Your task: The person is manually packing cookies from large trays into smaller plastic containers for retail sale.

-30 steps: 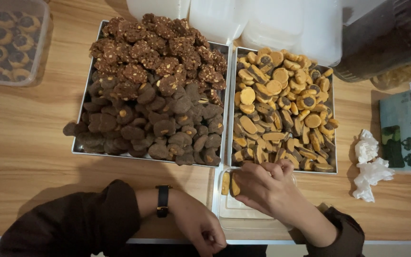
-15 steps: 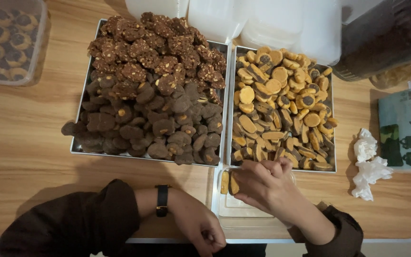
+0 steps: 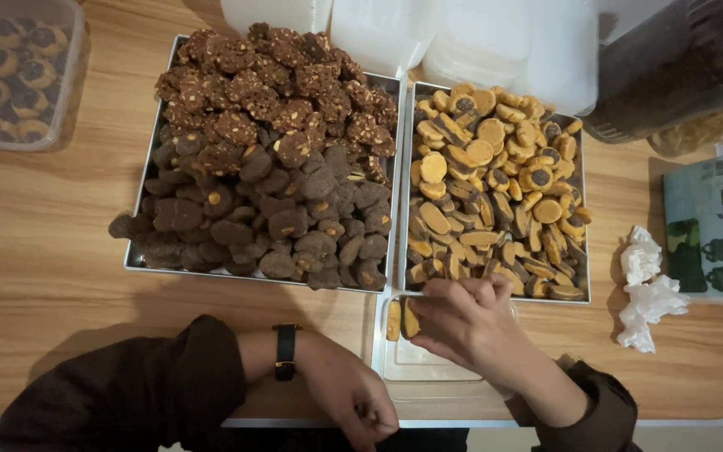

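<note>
Two cookies (image 3: 402,319) pinched in curled right hand (image 3: 462,322) | left hand (image 3: 360,406) fisted, grip unclear

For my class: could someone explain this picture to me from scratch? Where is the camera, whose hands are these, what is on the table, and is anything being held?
There is no machine here. The camera is worn on a person's head and looks down at their own two hands over a wooden table.

The right hand is over a clear plastic container at the table's near edge, with its fingers against two orange-and-brown cookies standing on edge inside. Whether it grips them, I cannot tell. The left hand, with a black wristwatch, rests low at the table's edge; nothing shows in it.

Behind are two metal trays: the left tray is heaped with dark chocolate cookies, the right tray with the orange ones. To the right lie crumpled tissue and a tissue pack.
</note>
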